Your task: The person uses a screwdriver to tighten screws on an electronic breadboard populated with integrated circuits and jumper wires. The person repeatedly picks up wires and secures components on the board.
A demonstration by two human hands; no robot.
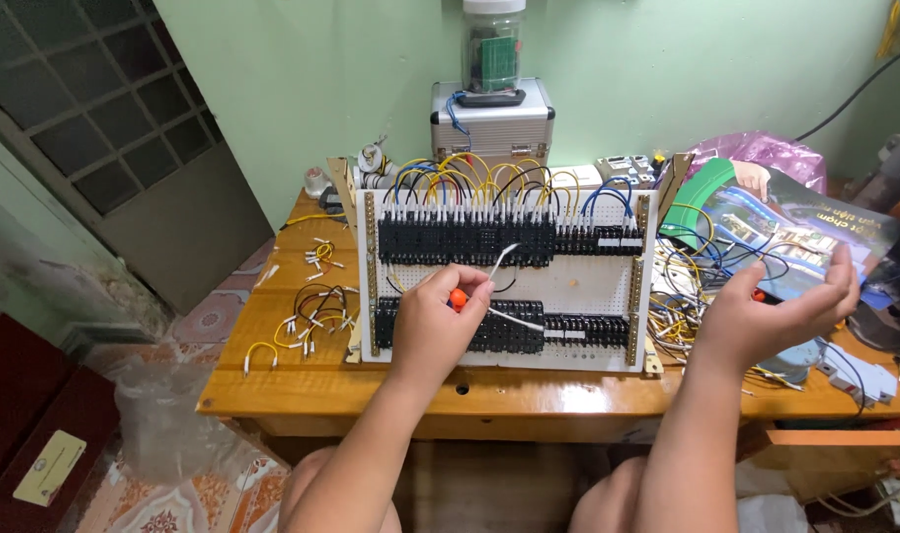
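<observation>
A white perforated panel stands tilted on a wooden table, with two rows of black terminal blocks and looped yellow, blue and black wires on top. My left hand is in front of the lower row, closed on a small orange-handled tool together with a white wire that curves up from the fingers. My right hand hovers to the right of the panel, fingers spread and curled, holding nothing, above a tangle of loose wires.
Short yellow, black and white jumper wires lie on the table's left part. Behind the panel is a silver metal case with a clear jar on it. A colourful magazine and a purple bag are at the right.
</observation>
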